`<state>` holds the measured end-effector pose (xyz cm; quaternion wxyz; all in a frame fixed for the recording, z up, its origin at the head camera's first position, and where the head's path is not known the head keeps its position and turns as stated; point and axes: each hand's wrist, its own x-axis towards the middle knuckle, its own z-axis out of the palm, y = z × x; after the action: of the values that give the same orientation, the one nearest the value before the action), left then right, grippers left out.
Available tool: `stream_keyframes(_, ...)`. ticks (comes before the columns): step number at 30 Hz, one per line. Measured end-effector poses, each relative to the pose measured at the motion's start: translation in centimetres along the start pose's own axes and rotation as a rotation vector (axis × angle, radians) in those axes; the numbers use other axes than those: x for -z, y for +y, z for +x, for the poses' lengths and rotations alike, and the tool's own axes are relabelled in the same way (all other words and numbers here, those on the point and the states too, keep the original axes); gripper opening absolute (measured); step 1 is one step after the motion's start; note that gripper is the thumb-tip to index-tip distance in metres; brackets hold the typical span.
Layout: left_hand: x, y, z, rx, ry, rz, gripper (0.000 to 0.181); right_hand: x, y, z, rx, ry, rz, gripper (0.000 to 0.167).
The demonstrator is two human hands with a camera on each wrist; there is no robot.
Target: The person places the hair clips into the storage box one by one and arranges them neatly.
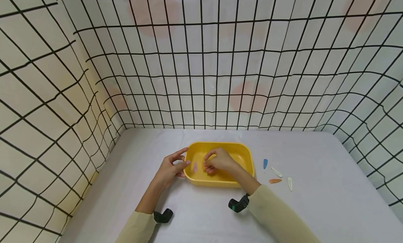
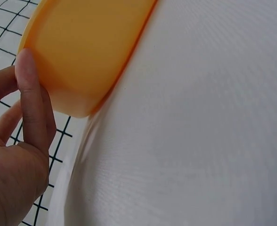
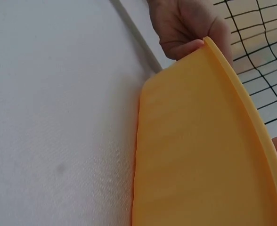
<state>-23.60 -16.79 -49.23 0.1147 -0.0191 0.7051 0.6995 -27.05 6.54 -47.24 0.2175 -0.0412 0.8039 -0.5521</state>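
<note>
A yellow plastic tray (image 1: 217, 183) stands on the white table. My left hand (image 1: 170, 169) holds its left end, thumb at the rim and fingers along the outer side; the left wrist view shows the same hand (image 2: 28, 136) against the tray wall (image 2: 91, 52). Inside the tray, a pink hair clip (image 1: 195, 166) lies near the left end. My right hand (image 1: 220, 160) reaches over the near rim, fingers curled and fingertips together low in the tray. A small orange hair clip (image 1: 203, 165) shows partly at those fingertips, mostly hidden by them.
Right of the tray lie a blue hair clip (image 1: 265, 163), an orange clip (image 1: 275, 181), a white clip (image 1: 276, 172) and another white clip (image 1: 290, 184). A white backdrop with a black grid (image 1: 217, 75) rises behind the table and along both sides.
</note>
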Motion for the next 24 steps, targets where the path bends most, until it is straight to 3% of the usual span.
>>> stream_keyframes(8, 0.1, -0.4, 0.1, -0.010, -0.015, -0.001, 0.061, -1.1, -0.7, 0.2, -0.037, 0.000, -0.051, 0.011)
stream_keyframes(24, 0.1, -0.4, 0.1, -0.019, -0.014, -0.014, 0.060, -1.8, -0.3, 0.9, -0.045, 0.008, -0.093, 0.005)
